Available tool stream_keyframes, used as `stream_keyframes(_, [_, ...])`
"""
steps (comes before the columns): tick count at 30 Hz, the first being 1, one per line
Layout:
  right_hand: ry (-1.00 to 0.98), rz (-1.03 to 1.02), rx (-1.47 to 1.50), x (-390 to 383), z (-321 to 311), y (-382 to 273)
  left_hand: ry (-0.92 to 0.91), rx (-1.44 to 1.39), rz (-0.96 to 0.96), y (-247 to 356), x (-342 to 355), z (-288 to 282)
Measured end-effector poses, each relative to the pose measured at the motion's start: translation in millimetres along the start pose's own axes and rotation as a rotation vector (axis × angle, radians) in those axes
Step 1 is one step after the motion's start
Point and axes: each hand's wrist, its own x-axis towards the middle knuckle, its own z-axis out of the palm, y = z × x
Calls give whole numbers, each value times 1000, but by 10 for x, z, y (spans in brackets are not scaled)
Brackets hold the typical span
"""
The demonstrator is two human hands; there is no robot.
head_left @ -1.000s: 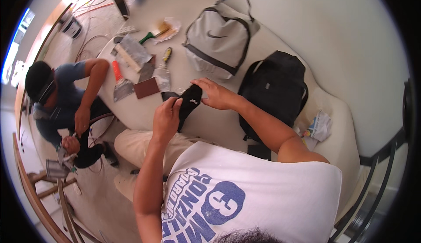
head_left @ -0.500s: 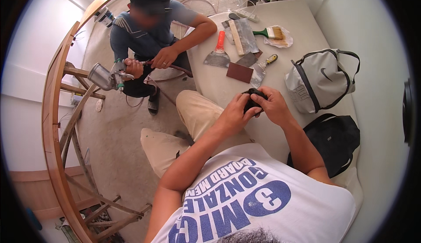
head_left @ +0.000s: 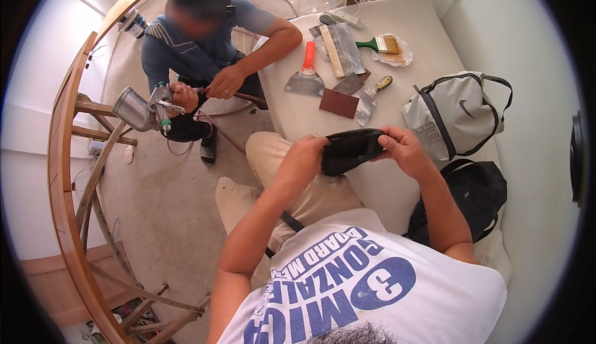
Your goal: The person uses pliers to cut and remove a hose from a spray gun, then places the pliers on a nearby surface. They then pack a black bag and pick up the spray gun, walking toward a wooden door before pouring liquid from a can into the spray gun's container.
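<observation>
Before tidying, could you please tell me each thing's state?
Cloth: spread out
Left hand: closed on cloth
Right hand: closed on cloth
Spray gun: held, tilted
Brush: lying down
Scrapers: lying flat
Maroon sheet: flat
Grey bag: bulging
Black bag: lying, partly hidden

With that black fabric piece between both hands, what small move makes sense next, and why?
Probably a gentle outward pull on the black fabric piece: the left hand and right hand grip its opposite ends, and it looks only partly spread open between them.
</observation>
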Motion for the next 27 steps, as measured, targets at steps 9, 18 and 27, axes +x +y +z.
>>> stream_keyframes(9, [220,-138,-762,104,-8,-206,89,25,176,10,-247,27])
stream_keyframes(18, [114,-224,-1099,43,-186,-248,8,235,50,-206,-453,-259])
stream_keyframes(27, [-83,-227,-845,159,-143,-328,311,420,146,-168,-295,54])
